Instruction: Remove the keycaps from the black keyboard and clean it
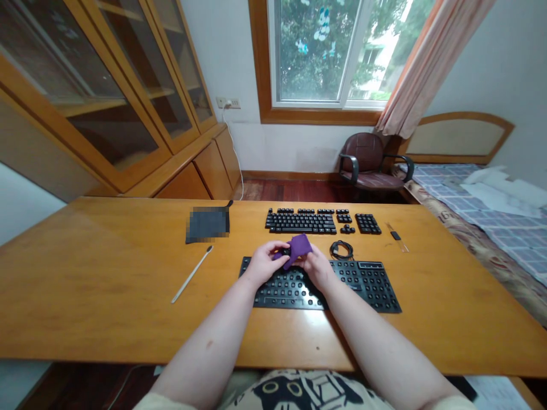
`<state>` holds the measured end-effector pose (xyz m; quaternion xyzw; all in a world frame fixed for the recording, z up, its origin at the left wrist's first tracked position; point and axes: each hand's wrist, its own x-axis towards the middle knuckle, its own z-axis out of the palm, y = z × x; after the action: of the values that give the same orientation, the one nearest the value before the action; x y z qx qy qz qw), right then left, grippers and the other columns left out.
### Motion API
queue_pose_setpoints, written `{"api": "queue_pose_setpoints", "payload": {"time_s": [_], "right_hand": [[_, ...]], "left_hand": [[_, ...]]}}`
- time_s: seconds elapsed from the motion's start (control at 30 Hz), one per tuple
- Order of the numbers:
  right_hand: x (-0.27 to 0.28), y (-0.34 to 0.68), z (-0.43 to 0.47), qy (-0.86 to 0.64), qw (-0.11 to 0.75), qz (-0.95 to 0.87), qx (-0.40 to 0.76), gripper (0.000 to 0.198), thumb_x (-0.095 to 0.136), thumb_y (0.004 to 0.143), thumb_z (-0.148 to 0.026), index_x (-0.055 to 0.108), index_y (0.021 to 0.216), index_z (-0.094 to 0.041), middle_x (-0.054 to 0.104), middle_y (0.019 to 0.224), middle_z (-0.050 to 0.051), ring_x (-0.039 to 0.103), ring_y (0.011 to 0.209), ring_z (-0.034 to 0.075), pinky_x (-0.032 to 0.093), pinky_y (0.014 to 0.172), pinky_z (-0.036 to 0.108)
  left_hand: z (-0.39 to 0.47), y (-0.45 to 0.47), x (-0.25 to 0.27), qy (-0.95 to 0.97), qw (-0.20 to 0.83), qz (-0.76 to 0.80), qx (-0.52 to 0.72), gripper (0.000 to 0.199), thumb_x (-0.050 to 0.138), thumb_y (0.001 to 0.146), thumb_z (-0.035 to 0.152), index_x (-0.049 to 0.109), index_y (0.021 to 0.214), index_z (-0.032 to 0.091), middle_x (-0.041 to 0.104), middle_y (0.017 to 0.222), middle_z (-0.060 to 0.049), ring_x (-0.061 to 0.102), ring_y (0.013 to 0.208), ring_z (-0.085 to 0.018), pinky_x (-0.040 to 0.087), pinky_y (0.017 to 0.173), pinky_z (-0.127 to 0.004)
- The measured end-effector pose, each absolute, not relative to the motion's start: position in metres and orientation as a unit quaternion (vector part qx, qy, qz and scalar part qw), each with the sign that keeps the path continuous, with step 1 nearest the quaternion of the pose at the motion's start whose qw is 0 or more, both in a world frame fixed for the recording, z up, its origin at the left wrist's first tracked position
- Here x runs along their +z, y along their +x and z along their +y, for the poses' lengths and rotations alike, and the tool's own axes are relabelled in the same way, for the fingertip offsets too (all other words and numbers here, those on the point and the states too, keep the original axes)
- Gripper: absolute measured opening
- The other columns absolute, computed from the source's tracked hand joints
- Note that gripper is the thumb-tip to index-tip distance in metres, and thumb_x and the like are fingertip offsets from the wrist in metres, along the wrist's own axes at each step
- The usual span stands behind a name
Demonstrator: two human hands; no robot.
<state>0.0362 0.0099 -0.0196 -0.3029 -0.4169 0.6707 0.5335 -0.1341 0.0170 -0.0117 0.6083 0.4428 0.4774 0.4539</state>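
Observation:
My left hand (270, 261) is closed, its thumb and fingers pinching a small black keycap (285, 250) that is partly hidden. A purple cloth (301, 246) is bunched against the keycap, and a bit of it shows under my left fingers. My right hand (318, 267) grips the cloth from the other side. Both hands hover over a black keyboard (294, 290) stripped of its caps, with rows of bare switches showing. Behind it lie many loose black keycaps (301, 222), laid out in keyboard order.
Behind the keyboard sits a coiled black cable (341, 249). At right lies a small black-handled wire tool (395, 235). On the left are a long thin brush (192, 274) and a blurred dark pouch (208, 223). Beyond the wooden desk (106, 285) stands an office chair (367, 159).

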Motion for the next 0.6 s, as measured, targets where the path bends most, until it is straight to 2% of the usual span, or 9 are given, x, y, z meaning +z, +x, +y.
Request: {"api": "queue_pose_setpoints", "payload": {"time_s": [0.07,0.17,0.27,0.4,0.6], "right_hand": [[-0.02,0.035,0.011,-0.356,0.54,-0.434,0.627,0.04,0.073,0.064,-0.043,0.066,0.096,-0.02,0.069,0.098,0.006,0.064,0.082,0.022,0.053,0.075,0.038],[-0.021,0.034,0.014,-0.418,0.571,-0.429,0.561,0.027,0.068,0.071,-0.039,0.067,0.089,-0.019,0.07,0.088,0.005,0.064,0.078,0.021,0.052,0.074,0.036],[-0.022,0.033,0.016,-0.424,0.603,-0.413,0.535,0.025,0.066,0.074,-0.038,0.063,0.091,-0.02,0.069,0.085,0.003,0.064,0.077,0.019,0.052,0.07,0.033],[-0.023,0.031,0.013,-0.402,0.582,-0.452,0.543,0.025,0.066,0.074,-0.037,0.061,0.091,-0.021,0.067,0.08,0.002,0.061,0.067,0.017,0.051,0.061,0.029],[-0.02,0.03,0.009,-0.404,0.533,-0.502,0.548,0.028,0.064,0.074,-0.04,0.066,0.094,-0.021,0.066,0.073,0.002,0.057,0.059,0.015,0.048,0.056,0.028]], "left_hand": [[0.017,-0.134,-0.013,0.62,0.415,0.454,0.486,0.025,0.069,0.07,0.019,0.066,0.095,0.017,0.068,0.102,-0.008,0.062,0.099,-0.02,0.045,0.097,-0.039],[0.013,-0.13,-0.013,0.612,0.395,0.455,0.512,0.024,0.069,0.072,0.021,0.066,0.095,0.018,0.067,0.102,-0.008,0.062,0.1,-0.02,0.045,0.097,-0.038],[0.01,-0.125,-0.011,0.585,0.423,0.444,0.531,0.027,0.068,0.072,0.021,0.063,0.098,0.017,0.066,0.103,-0.007,0.063,0.096,-0.018,0.048,0.093,-0.035],[0.009,-0.121,-0.01,0.561,0.454,0.433,0.54,0.034,0.07,0.069,0.018,0.06,0.101,0.018,0.065,0.102,-0.006,0.063,0.092,-0.016,0.051,0.088,-0.033],[0.009,-0.124,-0.011,0.594,0.398,0.47,0.518,0.028,0.073,0.067,0.022,0.065,0.093,0.018,0.068,0.093,-0.005,0.064,0.085,-0.017,0.052,0.084,-0.033]]}}
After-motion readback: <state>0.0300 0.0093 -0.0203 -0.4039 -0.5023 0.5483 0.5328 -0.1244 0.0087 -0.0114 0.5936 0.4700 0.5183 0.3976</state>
